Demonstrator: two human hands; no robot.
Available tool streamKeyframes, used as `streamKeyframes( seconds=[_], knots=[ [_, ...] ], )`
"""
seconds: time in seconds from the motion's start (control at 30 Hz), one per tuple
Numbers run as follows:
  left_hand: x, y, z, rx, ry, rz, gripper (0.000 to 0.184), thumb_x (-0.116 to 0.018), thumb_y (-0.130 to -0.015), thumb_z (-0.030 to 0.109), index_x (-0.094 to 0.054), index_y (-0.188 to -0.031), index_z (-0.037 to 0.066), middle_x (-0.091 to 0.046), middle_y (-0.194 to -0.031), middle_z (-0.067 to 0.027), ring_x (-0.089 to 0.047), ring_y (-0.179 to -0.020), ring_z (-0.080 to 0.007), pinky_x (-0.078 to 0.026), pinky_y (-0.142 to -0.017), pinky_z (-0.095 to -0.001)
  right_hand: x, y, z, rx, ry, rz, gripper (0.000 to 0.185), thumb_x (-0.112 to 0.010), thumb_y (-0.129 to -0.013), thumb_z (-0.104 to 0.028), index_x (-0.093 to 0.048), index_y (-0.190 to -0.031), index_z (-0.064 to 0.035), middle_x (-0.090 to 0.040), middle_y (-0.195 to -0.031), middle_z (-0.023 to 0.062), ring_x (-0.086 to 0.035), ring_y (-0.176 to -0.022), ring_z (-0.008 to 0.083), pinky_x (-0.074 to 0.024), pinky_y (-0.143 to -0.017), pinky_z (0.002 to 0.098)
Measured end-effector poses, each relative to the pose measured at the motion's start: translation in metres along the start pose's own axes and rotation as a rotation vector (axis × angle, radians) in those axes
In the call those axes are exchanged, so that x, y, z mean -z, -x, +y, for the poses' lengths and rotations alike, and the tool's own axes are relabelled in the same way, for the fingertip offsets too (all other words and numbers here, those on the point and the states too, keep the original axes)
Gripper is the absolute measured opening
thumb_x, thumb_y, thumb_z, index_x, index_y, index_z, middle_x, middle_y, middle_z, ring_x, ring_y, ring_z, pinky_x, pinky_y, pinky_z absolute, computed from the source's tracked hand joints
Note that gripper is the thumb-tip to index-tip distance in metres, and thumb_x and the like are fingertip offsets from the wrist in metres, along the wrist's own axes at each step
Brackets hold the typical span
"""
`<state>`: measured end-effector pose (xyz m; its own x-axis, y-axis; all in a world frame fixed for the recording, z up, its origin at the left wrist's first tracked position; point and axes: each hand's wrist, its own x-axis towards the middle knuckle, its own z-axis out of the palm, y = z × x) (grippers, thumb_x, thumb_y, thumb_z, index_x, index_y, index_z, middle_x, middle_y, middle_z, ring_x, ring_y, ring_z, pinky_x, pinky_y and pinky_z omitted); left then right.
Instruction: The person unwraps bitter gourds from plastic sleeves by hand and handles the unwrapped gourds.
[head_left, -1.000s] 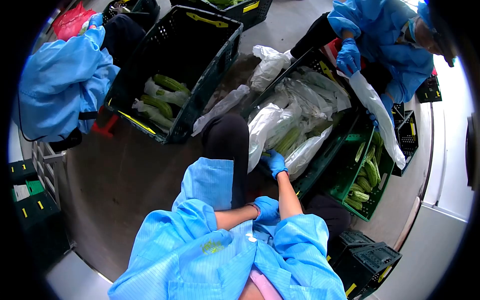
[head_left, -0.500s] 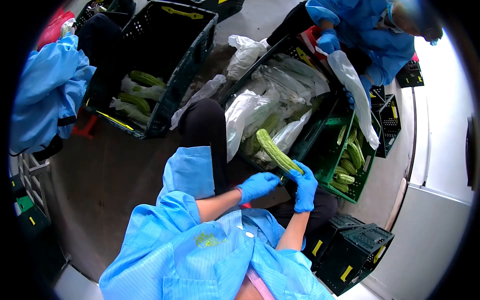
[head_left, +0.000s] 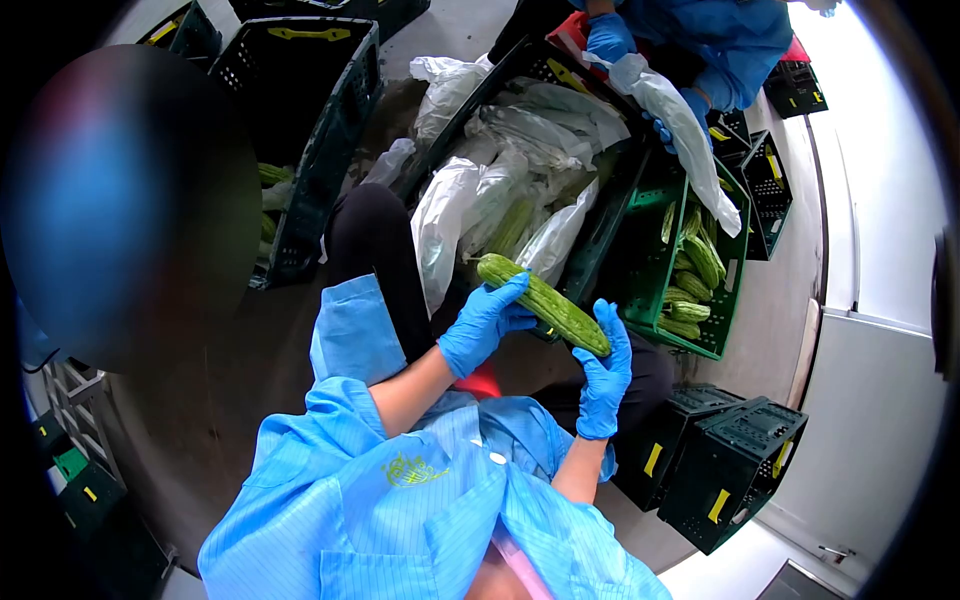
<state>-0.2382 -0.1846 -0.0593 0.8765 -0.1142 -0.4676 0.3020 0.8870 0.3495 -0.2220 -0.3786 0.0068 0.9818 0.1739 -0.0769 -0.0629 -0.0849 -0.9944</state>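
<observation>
A long green bitter melon [head_left: 550, 308] with a bumpy, ridged skin lies slantwise across both my gloved hands, in front of my chest. My left hand [head_left: 484, 325] is closed around it near its upper left end. At the lower right end, my right hand [head_left: 604, 375] cups it between the thumb and fingers. Just beyond, a dark crate [head_left: 600, 235] holds crumpled white plastic sleeves [head_left: 500, 190] and some green gourds partly hidden among them. To the right, a green crate [head_left: 650, 255] contains several bare bitter melons [head_left: 692, 270].
A co-worker's blue-gloved hands [head_left: 610, 38] hold a white sleeve-wrapped item [head_left: 675, 120] over the green crate. A large dark crate [head_left: 320, 150] stands left. Stacked crates [head_left: 735, 470] stand at lower right. A dark, blurred round shape covers the left side.
My left hand has moved onto the bitter melon and now grips it. The melon has come lower, and my right hand has shifted to its end. The blurred shape has appeared at left.
</observation>
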Motion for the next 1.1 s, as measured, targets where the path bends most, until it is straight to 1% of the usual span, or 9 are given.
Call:
streamKeyframes(
  seconds=[0.1,0.2,0.43,0.63,0.77,0.9,1.0,1.03,1.1],
  knots=[
    [0.002,-0.001,-0.001,-0.027,0.047,-0.059,0.055,-0.065,-0.092,0.028,-0.045,-0.138,0.005,-0.063,-0.117,-0.0099,-0.062,-0.108,-0.0201,-0.053,-0.091,-0.036,-0.009,-0.004,0.001,-0.072,-0.161,0.036,0.071,-0.07,-0.083,0.002,-0.036,-0.146,-0.0007,-0.051,-0.141,0.0135,-0.05,-0.128,0.0205,-0.0377,-0.111,0.0332],
    [0.0,0.0,-0.003,-0.054,0.067,-0.089,0.058,-0.065,-0.091,0.02,-0.041,-0.142,0.004,-0.061,-0.122,-0.0114,-0.061,-0.111,-0.0214,-0.052,-0.093,-0.0355,-0.006,-0.01,0.02,-0.18,-0.227,0.147,0.052,-0.067,-0.086,0.001,-0.048,-0.134,0.003,-0.056,-0.135,0.0162,-0.055,-0.123,0.0233,-0.0421,-0.107,0.0343],
    [-0.002,0.002,-0.001,-0.061,0.152,-0.132,0.057,-0.066,-0.09,0.015,-0.043,-0.141,0.005,-0.06,-0.126,-0.0109,-0.059,-0.115,-0.022,-0.051,-0.095,-0.0401,-0.019,-0.018,0.017,-0.012,-0.092,0.141,0.037,-0.059,-0.09,0.001,-0.052,-0.126,0.0056,-0.06,-0.127,0.0188,-0.058,-0.119,0.0267,-0.0438,-0.105,0.0365],
    [-0.011,0.004,0.019,-0.165,0.123,-0.115,0.048,-0.065,-0.091,0.008,-0.047,-0.135,0.004,-0.061,-0.122,-0.0101,-0.059,-0.115,-0.0216,-0.05,-0.096,-0.0363,-0.029,-0.024,0.015,-0.084,-0.163,0.066,0.06,-0.063,-0.094,-0.022,-0.038,-0.144,-0.0023,-0.051,-0.139,0.0157,-0.055,-0.12,0.025,-0.0495,-0.096,0.0355],
    [-0.022,0.009,0.06,-0.404,0.036,-0.096,0.054,-0.061,-0.092,0.003,-0.041,-0.142,0.002,-0.057,-0.13,-0.0121,-0.056,-0.119,-0.0214,-0.048,-0.101,-0.0359,-0.025,-0.026,0.036,-0.218,-0.149,0.036,0.061,-0.055,-0.097,-0.039,-0.037,-0.148,-0.0102,-0.053,-0.138,0.0112,-0.058,-0.097,0.0169,-0.0501,-0.087,0.0328],
    [-0.021,0.016,0.101,-0.608,-0.149,0.038,0.05,-0.069,-0.087,0.003,-0.051,-0.133,0.002,-0.061,-0.124,-0.0068,-0.057,-0.115,-0.0159,-0.046,-0.1,-0.0302,-0.038,-0.028,0.029,-0.292,-0.121,-0.063,0.065,-0.055,-0.095,-0.047,-0.038,-0.148,-0.0119,-0.053,-0.138,0.0093,-0.057,-0.097,0.0157,-0.0491,-0.085,0.0302],
    [-0.02,0.024,0.121,-0.675,-0.685,0.067,0.046,-0.075,-0.082,0.005,-0.059,-0.125,0.006,-0.065,-0.117,-0.0031,-0.06,-0.108,-0.013,-0.048,-0.095,-0.0295,-0.039,-0.037,0.042,-0.193,-0.016,0.038,0.067,-0.068,-0.09,-0.026,-0.038,-0.147,-0.0088,-0.05,-0.142,0.0043,-0.054,-0.109,0.0138,-0.0464,-0.09,0.0287],
    [-0.022,0.025,0.124,-0.625,-0.792,0.046,0.048,-0.078,-0.079,0.008,-0.06,-0.124,0.008,-0.066,-0.115,-0.003,-0.06,-0.106,-0.0124,-0.047,-0.095,-0.0286,-0.048,-0.039,0.043,0.049,0.213,0.004,0.074,-0.072,-0.086,-0.018,-0.035,-0.149,-0.0076,-0.044,-0.147,0.0038,-0.05,-0.117,0.0149,-0.0434,-0.095,0.0294],
    [-0.031,0.027,0.128,-0.49,-1.041,0.049,0.037,-0.074,-0.083,0.014,-0.061,-0.117,0.007,-0.067,-0.106,-0.0047,-0.061,-0.098,-0.0125,-0.049,-0.09,-0.0287,-0.054,-0.042,0.045,0.021,0.23,-0.171,0.074,-0.068,-0.085,-0.008,-0.032,-0.149,-0.0049,-0.043,-0.147,0.0044,-0.05,-0.12,0.0172,-0.0428,-0.099,0.0325]
  ],
)
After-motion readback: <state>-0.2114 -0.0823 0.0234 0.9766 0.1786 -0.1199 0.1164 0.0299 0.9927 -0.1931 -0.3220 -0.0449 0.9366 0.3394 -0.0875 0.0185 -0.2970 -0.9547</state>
